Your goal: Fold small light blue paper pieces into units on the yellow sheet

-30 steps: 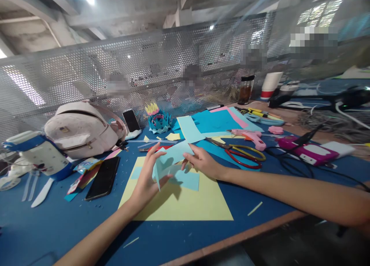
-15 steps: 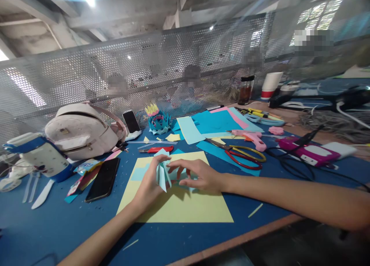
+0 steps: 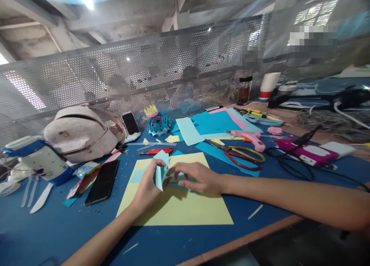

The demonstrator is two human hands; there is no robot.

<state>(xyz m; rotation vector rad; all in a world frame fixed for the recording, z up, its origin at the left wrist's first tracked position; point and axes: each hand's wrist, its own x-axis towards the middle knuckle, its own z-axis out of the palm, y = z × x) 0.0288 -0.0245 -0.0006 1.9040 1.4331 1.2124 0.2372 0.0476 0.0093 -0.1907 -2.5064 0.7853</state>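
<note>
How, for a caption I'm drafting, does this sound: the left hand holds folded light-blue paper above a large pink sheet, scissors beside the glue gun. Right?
Not quite: the large sheet is yellow, not pink, as the head view shows. The left hand holds folded light-blue paper above it, and the scissors lie beside the glue gun.

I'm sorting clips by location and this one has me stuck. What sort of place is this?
Probably a craft workspace, perhaps in a workshop hall: scissors and a pink glue gun lie on the blue table, and a perforated screen stands behind it.
</note>
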